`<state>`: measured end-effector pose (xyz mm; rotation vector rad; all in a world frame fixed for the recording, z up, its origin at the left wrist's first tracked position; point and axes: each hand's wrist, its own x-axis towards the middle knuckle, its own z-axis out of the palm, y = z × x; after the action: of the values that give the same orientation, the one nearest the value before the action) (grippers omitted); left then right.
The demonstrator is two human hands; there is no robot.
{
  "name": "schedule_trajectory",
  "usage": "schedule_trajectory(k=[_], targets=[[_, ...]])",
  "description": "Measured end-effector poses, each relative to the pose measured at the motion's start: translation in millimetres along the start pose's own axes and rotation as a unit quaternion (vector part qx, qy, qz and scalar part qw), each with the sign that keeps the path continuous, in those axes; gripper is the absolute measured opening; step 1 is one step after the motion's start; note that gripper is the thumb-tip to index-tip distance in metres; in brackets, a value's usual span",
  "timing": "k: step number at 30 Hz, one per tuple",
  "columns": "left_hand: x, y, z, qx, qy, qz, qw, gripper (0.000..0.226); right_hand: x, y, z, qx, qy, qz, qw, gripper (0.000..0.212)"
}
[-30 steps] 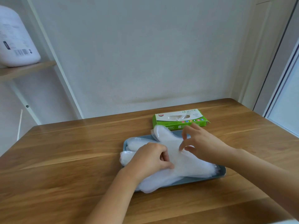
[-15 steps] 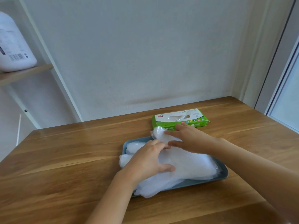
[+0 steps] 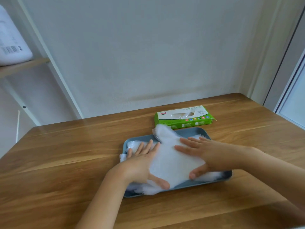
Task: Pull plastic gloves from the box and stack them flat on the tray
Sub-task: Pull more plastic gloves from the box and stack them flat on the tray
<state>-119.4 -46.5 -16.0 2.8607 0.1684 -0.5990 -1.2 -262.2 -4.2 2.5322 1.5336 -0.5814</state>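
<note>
A pile of thin, translucent white plastic gloves lies on a grey-blue tray in the middle of the wooden table. My left hand lies flat on the pile's left side with fingers spread and straight. My right hand lies flat on the right side, fingers pointing left, thumb toward the tray's near edge. One glove's fingertip part sticks up over the tray's far rim. Just behind the tray sits the green and white glove box, plastic showing in its top slot.
The wooden table spreads wide to the left and in front of the tray. A wall rises right behind it. A shelf with a white container hangs at the upper left. A door frame stands at the right.
Both hands went from curled and pinching at the top glove to lying flat on the pile. The right hand moved back from the box side onto the pile's right part.
</note>
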Motion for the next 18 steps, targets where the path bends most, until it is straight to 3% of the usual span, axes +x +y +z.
schedule_trajectory(k=[5,8,10,13,16,18], targets=[[-14,-11,-8,0.044,-0.023,-0.042,0.998,0.119,-7,17,-21,0.001,-0.062,0.035,0.997,0.110],[-21,-6,-19,0.018,-0.036,-0.051,0.998,0.115,-7,24,-31,0.030,-0.061,0.048,0.996,0.104],[-25,-2,-34,-0.029,-0.019,-0.043,0.998,0.099,1,30,-37,0.094,0.027,0.034,0.995,0.074],[-19,-2,-62,-0.090,0.047,-0.036,0.994,0.082,26,47,-48,0.137,0.219,0.031,0.966,0.036],[8,-10,-81,-0.153,0.126,-0.055,0.979,0.088,59,68,-57,0.137,0.301,0.051,0.942,0.028],[32,-10,-88,-0.188,0.161,-0.046,0.968,0.073,81,77,-59,0.159,0.311,0.061,0.935,0.023]])
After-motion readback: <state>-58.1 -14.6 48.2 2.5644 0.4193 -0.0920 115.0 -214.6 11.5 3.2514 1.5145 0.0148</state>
